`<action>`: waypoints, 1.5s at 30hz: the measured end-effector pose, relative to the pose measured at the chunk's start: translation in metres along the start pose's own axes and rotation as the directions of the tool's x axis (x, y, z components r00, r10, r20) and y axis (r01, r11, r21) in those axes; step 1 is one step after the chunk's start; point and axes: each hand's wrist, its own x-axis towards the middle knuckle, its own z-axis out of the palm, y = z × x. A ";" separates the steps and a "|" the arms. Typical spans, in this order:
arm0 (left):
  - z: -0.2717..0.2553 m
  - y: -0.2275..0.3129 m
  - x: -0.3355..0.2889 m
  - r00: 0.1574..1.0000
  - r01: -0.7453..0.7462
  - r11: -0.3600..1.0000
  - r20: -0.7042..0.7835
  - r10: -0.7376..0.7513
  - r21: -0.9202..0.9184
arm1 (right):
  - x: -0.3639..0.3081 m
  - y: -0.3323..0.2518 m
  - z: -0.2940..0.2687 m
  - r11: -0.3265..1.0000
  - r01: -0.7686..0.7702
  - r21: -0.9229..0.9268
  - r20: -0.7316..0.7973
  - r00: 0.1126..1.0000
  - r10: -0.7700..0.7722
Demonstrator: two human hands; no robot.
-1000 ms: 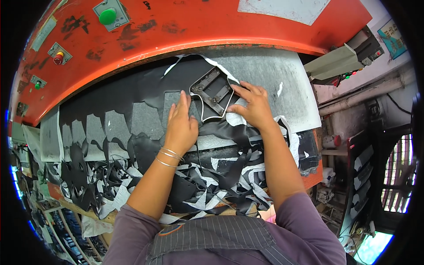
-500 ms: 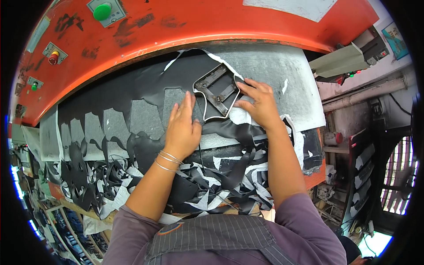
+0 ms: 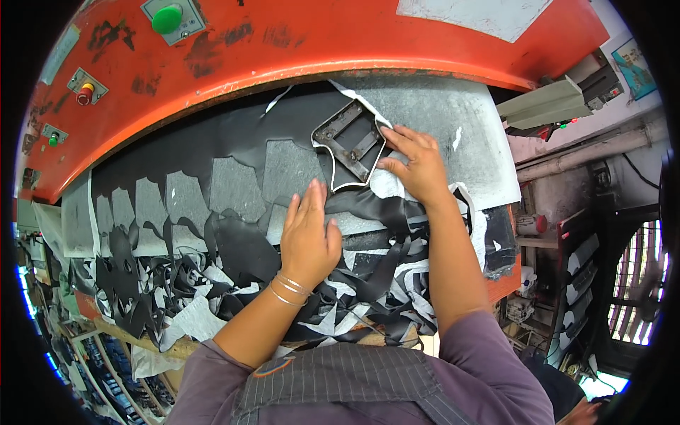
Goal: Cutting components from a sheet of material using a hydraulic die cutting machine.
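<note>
A metal cutting die [image 3: 350, 144], an outline frame with cross bars, lies on black sheet material [image 3: 248, 134] under the orange press head [image 3: 340, 35]. My right hand [image 3: 418, 164] rests at the die's right edge, fingertips touching its rim. My left hand [image 3: 309, 234], with thin bangles at the wrist, lies flat on the black sheet just below and left of the die, fingers spread. The sheet shows a row of cut-out holes [image 3: 212, 188] to the left, with the grey cutting board [image 3: 453, 117] showing through.
Black and white offcut strips [image 3: 368, 283] pile at the near edge of the bed. The orange press head carries a green button [image 3: 167, 18] and smaller buttons [image 3: 85, 92] at left. A grey box [image 3: 545, 105] and pipes stand at right; racks sit below left.
The die has slid up and to the right on the sheet with my right hand on it. My left hand stays pressed flat on the material.
</note>
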 end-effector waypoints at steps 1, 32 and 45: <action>-0.001 -0.002 -0.005 0.999 -0.007 1.000 -0.036 0.006 -0.026 | 0.000 -0.001 0.000 1.000 0.002 -0.002 -0.004 1.000 -0.002; 0.008 -0.011 -0.026 0.951 -0.020 0.969 -0.305 -0.057 -0.244 | 0.097 -0.052 0.006 0.821 0.504 -0.268 0.580 0.765 -0.280; 0.005 -0.005 -0.023 0.995 0.040 0.978 -0.081 -0.058 -0.203 | 0.007 -0.074 0.005 0.606 -0.681 0.411 0.201 0.716 0.669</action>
